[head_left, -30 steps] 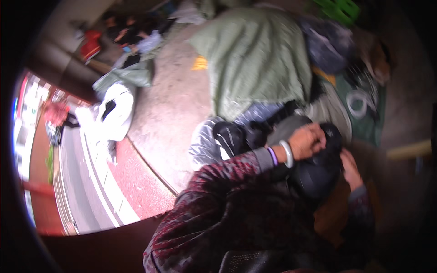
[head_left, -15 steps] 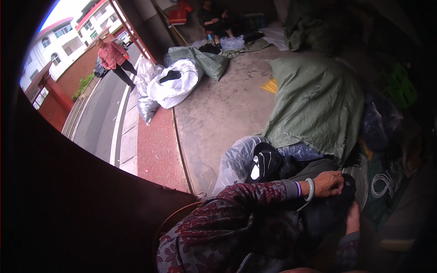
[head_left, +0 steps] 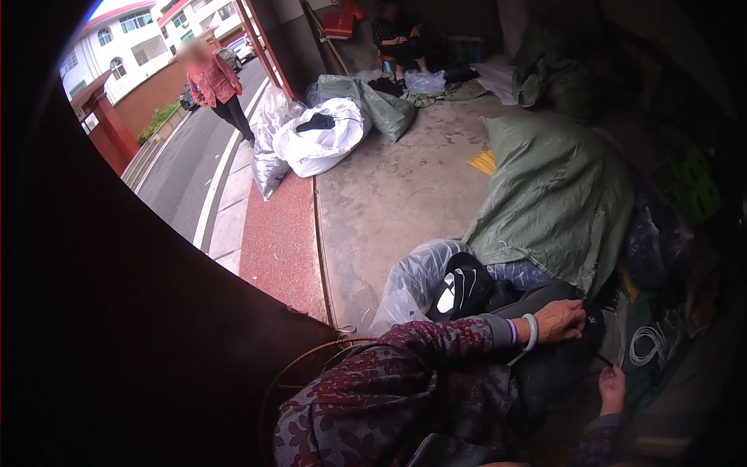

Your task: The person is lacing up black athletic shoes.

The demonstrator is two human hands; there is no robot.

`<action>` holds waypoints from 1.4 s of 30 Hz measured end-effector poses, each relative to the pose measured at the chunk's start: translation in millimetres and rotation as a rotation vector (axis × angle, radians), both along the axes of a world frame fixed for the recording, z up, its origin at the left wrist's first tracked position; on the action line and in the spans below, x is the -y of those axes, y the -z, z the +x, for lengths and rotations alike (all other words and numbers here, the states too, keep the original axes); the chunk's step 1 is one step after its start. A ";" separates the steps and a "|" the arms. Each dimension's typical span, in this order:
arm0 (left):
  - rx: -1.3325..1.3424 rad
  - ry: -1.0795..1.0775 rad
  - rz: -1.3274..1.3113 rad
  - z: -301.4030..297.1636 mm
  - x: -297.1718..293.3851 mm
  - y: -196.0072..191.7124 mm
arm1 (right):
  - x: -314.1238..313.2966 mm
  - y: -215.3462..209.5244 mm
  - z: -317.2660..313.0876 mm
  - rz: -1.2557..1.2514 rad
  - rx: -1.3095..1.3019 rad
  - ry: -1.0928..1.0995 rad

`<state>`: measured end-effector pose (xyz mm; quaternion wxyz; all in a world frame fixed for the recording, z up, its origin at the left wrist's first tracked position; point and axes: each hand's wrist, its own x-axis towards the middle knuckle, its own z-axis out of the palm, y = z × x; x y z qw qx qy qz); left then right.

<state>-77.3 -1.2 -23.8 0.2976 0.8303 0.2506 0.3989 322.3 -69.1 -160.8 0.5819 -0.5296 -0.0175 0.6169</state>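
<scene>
Now the left hand [head_left: 562, 321] pressed fingers-down on the dark garment [head_left: 545, 366]; just below, the right hand [head_left: 612, 383] pinched a thin black strand [head_left: 604, 359].

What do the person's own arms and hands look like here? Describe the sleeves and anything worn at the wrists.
The left hand is bare; its arm wears a dark maroon sleeve with a pale floral pattern and a grey cuff. At the wrist sit a pale bangle and a purple band. The right hand is bare, with a similar patterned cuff.
</scene>
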 end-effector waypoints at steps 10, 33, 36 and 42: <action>0.042 0.005 -0.014 6.9 4.6 -2.7 | 63.4 -5.6 145.3 0.144 0.113 0.111; 0.117 -0.027 -0.064 9.0 4.4 9.1 | 136.7 -21.6 195.8 0.278 0.434 -0.056; 0.151 0.033 -0.132 3.0 -3.0 12.6 | 123.9 -22.0 184.3 0.267 0.506 -0.012; 0.150 0.010 -0.132 0.8 -1.2 9.9 | 111.0 -41.7 153.7 0.148 0.377 -0.009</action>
